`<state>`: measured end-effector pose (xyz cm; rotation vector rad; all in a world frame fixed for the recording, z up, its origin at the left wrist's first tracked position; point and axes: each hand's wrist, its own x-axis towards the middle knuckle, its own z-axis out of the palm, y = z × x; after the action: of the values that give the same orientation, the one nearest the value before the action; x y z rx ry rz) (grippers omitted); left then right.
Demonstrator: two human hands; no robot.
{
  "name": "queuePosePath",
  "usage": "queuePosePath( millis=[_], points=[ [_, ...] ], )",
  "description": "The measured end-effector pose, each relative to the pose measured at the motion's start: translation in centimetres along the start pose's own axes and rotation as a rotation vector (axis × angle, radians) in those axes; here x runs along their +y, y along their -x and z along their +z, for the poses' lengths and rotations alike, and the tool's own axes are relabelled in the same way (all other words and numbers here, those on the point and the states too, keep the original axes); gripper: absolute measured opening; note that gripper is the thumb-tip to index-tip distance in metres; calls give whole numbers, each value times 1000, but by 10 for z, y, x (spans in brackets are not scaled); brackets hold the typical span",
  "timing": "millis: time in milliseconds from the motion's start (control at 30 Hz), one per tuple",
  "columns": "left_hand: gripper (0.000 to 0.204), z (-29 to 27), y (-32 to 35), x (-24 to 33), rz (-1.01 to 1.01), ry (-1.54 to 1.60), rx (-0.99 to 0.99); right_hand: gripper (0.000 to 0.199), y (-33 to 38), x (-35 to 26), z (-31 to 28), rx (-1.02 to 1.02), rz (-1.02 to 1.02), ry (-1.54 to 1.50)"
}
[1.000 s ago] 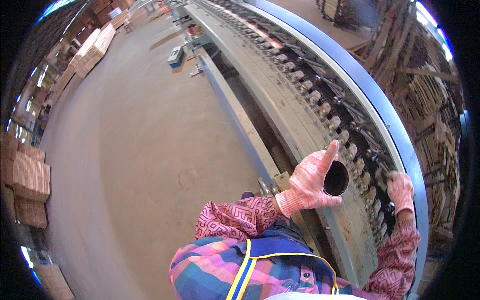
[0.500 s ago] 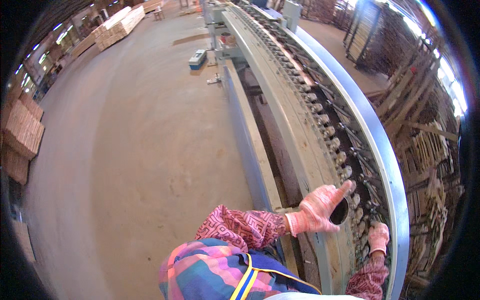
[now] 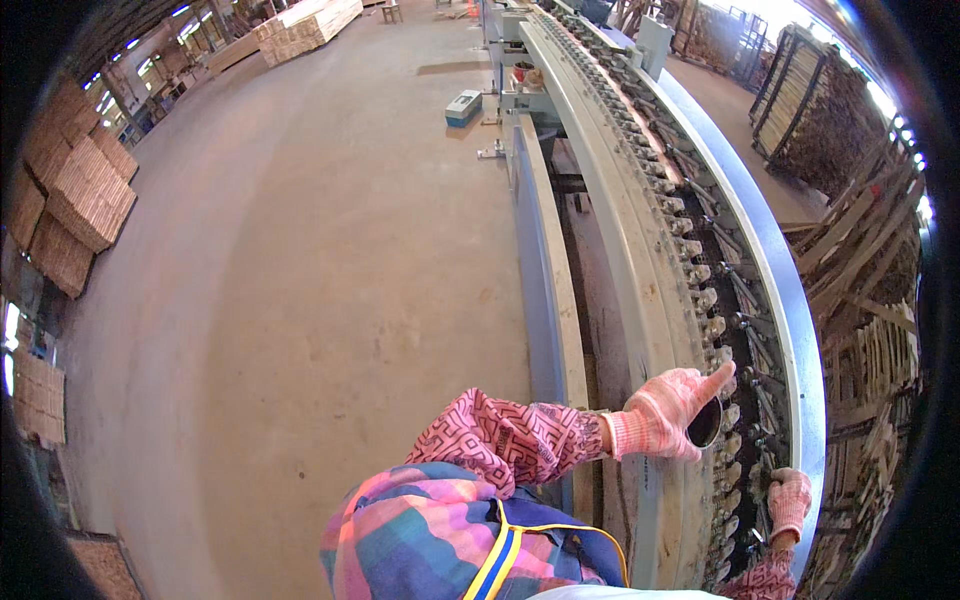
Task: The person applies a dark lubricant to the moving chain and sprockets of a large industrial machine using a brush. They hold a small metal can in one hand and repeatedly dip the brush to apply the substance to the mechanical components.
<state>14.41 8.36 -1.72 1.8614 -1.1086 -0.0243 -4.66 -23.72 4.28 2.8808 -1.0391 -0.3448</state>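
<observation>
My left hand (image 3: 660, 412), in a pink knit glove, rests over the long machine's beige side beam (image 3: 655, 330). Its thumb and curled fingers are around a dark, round, cup-like thing (image 3: 706, 424); one finger points out toward the row of pale metal knobs (image 3: 703, 299). My right hand (image 3: 789, 497), gloved the same way, is closed beside the inner edge of the blue rail (image 3: 792, 300), near the dark slanted rods (image 3: 757, 345). What its fingers grip is hidden. Patterned red sleeves cover both forearms.
A lower blue side panel (image 3: 535, 270) runs along the machine's left. On the floor stands a blue-grey box (image 3: 463, 108). Stacked timber lies at the far left (image 3: 92, 190) and back (image 3: 308, 30). Loose boards (image 3: 860, 235) lean beyond the rail on the right.
The view has turned, so the scene sits further right. My left hand keeps the round thing over the beam. My right hand is lower in the picture, beside the rail.
</observation>
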Motion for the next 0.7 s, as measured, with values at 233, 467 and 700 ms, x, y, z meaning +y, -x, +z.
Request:
queuePosePath(
  millis=[233,467,700],
  points=[
    [146,-1,-14,-8,170,-13,-20,25,-17,31,88,264,-138,137],
    [146,11,-36,-16,195,161,-31,25,-12,-20,39,89,96,100],
    [148,12,-36,-11,76,168,-129,31,67,-8,-71,-50,258,-438]
  ],
)
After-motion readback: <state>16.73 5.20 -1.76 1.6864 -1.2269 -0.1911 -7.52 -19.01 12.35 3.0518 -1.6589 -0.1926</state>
